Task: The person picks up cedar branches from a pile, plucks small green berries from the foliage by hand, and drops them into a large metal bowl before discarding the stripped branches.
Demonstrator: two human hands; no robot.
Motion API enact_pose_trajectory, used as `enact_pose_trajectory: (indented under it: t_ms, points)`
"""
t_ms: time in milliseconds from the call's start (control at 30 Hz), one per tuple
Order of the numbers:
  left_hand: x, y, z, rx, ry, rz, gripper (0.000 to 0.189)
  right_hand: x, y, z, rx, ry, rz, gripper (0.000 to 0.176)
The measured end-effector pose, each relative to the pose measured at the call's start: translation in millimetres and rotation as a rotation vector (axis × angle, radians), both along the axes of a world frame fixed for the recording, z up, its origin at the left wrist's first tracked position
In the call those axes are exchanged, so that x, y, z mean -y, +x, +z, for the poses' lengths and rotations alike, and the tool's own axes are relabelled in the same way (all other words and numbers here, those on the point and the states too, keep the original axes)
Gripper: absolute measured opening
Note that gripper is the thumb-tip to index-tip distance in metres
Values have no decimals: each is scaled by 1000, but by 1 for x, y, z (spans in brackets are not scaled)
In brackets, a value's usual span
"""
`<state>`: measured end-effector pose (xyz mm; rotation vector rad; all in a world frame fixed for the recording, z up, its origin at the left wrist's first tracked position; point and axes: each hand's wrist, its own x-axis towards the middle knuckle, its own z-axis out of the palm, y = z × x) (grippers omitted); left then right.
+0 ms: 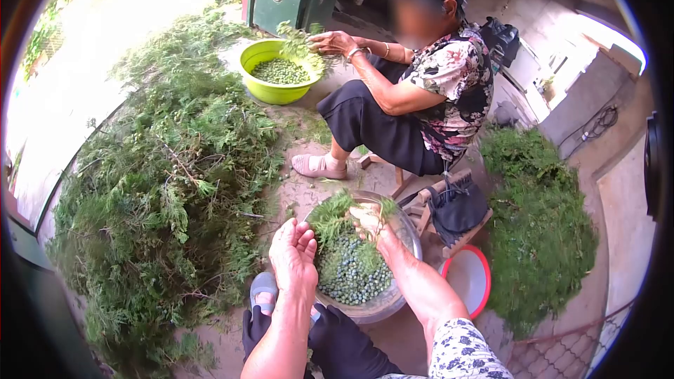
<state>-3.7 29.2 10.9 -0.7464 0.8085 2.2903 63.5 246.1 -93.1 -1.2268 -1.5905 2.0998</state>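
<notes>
The right hand (pixel 368 221) is holding a twig (pixel 336 216); the left hand (pixel 293 256) is hanging half-curled, empty; rough pulling could be dropping leaves onto berries (pixel 354 275).

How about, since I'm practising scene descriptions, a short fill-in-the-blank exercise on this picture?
1. The person's ____ hand holds greenery over the grey basin.
2. The pale, tilted bowl has a ____ rim.
3. The larger green heap lies on the picture's ____ side.
4. The co-worker's shirt is patterned with ____.

Missing words: right; red; left; flowers.
</notes>
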Motion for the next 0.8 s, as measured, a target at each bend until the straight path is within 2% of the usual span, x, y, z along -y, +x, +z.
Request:
enact_pose_trajectory:
  t_ms: [67,100,133,167,200,233,300,333,367,400,433,500,533,567,700,767,800]
  points:
    - [-6,2,-3,-12,25,-32,19,0,-25,71,106,219,235,16]
    - [-8,4,-4,-14,25,-38,19,-16,-36,65,13,304,135,14]
    - [-11,4,-5,-10,26,-58,18,-43,-54,68,-53,772,288,12]
    - [-13,4,-5,-6,28,-74,18,-36,-60,104,-174,529,139,12]
    - [-14,3,-5,-3,37,-79,18,-46,-71,114,-214,338,-22,14]
    - [-14,2,-5,-3,37,-78,18,-60,-76,129,-98,274,6,21]
    - [-14,-1,-3,17,30,-43,18,-40,-57,123,-264,255,-129,28]
    - [-14,-2,-3,18,32,-40,18,-35,-41,101,-232,330,55,31]
    - [-14,-2,-4,2,38,-36,19,-28,-36,84,152,233,48,29]
    - [-13,-1,-5,-12,41,-34,20,-18,-17,36,-10,79,52,25]
    - [-13,-1,-5,-8,40,-33,20,14,-7,51,209,69,133,23]
    - [-14,1,-5,-12,44,-31,20,51,20,42,210,-22,264,25]
    - [-15,3,-8,-19,50,-35,20,71,32,53,65,-139,278,24]
    - [-15,4,-8,-22,48,-43,20,83,31,47,199,-136,299,21]
    - [-14,2,-12,-6,60,-47,18,102,27,56,170,-179,277,19]
    - [-13,1,-13,4,74,-30,18,101,24,59,99,-84,198,17]
    - [-12,0,-12,-7,79,-22,18,97,24,70,126,-118,186,17]
